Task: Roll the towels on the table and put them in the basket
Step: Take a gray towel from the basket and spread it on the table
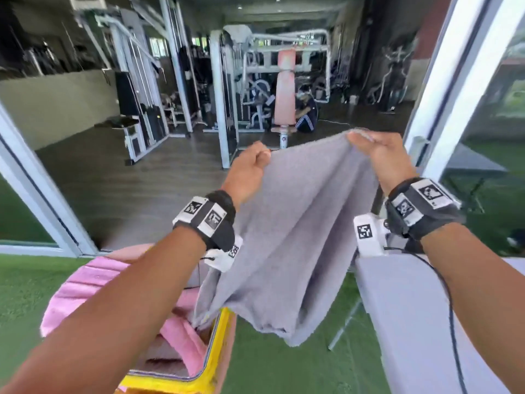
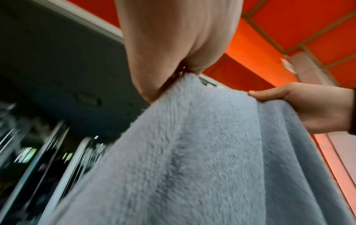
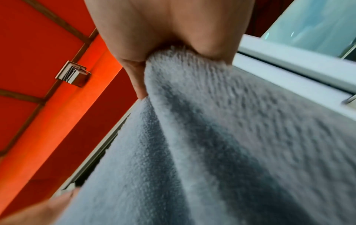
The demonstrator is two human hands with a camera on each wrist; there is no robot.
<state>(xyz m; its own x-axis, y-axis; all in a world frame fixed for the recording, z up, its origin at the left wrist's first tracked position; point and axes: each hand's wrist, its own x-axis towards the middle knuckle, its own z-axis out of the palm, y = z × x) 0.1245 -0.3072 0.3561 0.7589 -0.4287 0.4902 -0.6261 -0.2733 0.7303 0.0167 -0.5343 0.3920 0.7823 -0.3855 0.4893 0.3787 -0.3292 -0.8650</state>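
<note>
A grey towel (image 1: 289,231) hangs in the air in front of me, held up by its two top corners. My left hand (image 1: 250,166) pinches the left corner and my right hand (image 1: 377,152) pinches the right corner. The towel's lower end dangles over the yellow-rimmed basket (image 1: 216,356) at lower left, which holds pink towels (image 1: 82,288). In the left wrist view my left hand (image 2: 169,67) grips the fluffy towel (image 2: 192,152), with the right hand (image 2: 300,103) beyond. In the right wrist view my right hand (image 3: 173,42) clamps the towel (image 3: 221,144).
A grey table (image 1: 412,314) stands at the right, its edge near my right forearm. Green turf (image 1: 284,365) covers the ground. White door frames (image 1: 443,89) flank an opening to a gym with machines (image 1: 227,89) and a crouching person (image 1: 305,109).
</note>
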